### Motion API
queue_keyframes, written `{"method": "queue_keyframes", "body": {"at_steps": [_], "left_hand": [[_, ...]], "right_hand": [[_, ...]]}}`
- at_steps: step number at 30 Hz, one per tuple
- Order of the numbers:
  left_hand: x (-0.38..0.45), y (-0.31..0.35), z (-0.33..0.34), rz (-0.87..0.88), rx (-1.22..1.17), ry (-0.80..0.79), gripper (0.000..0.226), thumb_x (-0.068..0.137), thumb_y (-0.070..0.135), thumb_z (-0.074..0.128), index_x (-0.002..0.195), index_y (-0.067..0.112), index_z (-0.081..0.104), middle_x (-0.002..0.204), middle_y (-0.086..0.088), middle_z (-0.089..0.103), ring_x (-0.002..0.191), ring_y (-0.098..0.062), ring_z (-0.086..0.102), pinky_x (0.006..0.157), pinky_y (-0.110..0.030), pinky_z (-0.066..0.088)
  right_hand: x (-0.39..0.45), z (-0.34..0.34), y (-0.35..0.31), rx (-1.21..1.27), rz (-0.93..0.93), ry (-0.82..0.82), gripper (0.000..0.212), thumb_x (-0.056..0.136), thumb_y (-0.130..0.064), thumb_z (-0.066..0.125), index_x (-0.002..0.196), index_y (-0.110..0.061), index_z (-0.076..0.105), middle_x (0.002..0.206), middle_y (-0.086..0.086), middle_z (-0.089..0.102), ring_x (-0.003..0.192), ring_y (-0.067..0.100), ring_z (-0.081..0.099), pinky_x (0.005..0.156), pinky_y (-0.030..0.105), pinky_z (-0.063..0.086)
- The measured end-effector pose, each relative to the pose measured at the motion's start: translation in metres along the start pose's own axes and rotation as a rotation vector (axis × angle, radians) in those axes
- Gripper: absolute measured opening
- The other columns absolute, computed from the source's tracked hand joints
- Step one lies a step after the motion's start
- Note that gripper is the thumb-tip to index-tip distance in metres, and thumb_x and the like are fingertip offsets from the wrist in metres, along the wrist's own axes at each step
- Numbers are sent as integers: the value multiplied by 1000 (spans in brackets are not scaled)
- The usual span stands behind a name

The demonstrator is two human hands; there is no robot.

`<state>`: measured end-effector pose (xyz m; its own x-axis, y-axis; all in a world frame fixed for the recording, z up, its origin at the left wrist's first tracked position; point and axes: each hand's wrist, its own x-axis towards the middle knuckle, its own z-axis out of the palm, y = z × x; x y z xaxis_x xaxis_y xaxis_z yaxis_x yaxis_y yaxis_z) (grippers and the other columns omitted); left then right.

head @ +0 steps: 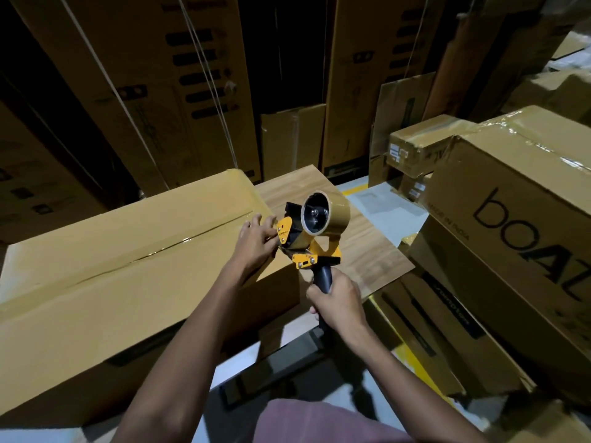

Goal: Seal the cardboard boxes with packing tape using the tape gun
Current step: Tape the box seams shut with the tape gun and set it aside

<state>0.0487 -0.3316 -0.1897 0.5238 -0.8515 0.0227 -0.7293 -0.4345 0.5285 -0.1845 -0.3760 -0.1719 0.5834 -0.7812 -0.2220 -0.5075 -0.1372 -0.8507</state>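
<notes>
Your right hand [335,302] grips the dark handle of the yellow metal tape gun [307,238], holding it just off the right end of the long brown cardboard box [128,270]. Your left hand [256,241], at nine o'clock of the gun, pinches at its front plate, probably to free the tape end. The box lies on a wooden table [367,238]. Stacked cartons [511,219] stand at three o'clock in a dim storeroom.
</notes>
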Motion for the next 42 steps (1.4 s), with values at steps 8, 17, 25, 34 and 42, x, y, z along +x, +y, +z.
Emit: {"method": "queue_keyframes", "body": {"at_steps": [8,17,25,34,42], "left_hand": [[-1,-5,4,36,-17,15,36,105,40,48,126,25,72,161,-8,37,152,-37,17,119,-56,16],[-6,0,-1,9,22,-100,85,68,77,33,129,31,69,164,-6,30,154,-31,11,123,-50,5],[-6,-5,-1,49,22,-119,63,85,66,49,134,30,67,166,-6,26,154,-33,7,121,-55,6],[-2,-5,-1,72,60,-98,51,96,58,56,135,27,65,166,-8,26,153,-35,9,121,-58,8],[0,19,4,-11,174,-207,38,104,38,51,136,21,63,167,-10,20,154,-38,4,116,-73,3]], "right_hand": [[-26,-15,20,-193,20,12,18,87,-29,70,95,-18,58,85,7,67,69,19,67,56,33,53],[-39,-8,19,-154,92,67,20,84,-24,76,92,-14,61,88,5,64,71,15,56,53,19,40],[-52,-14,9,-122,85,113,28,85,-20,77,74,-23,51,73,-2,55,63,9,50,46,15,36],[-72,-8,12,-105,139,171,23,86,-25,76,77,-19,55,74,0,58,60,11,51,43,14,32],[-55,-22,22,-170,104,106,22,90,-26,76,92,-12,59,80,1,59,62,9,55,47,20,38]]}}
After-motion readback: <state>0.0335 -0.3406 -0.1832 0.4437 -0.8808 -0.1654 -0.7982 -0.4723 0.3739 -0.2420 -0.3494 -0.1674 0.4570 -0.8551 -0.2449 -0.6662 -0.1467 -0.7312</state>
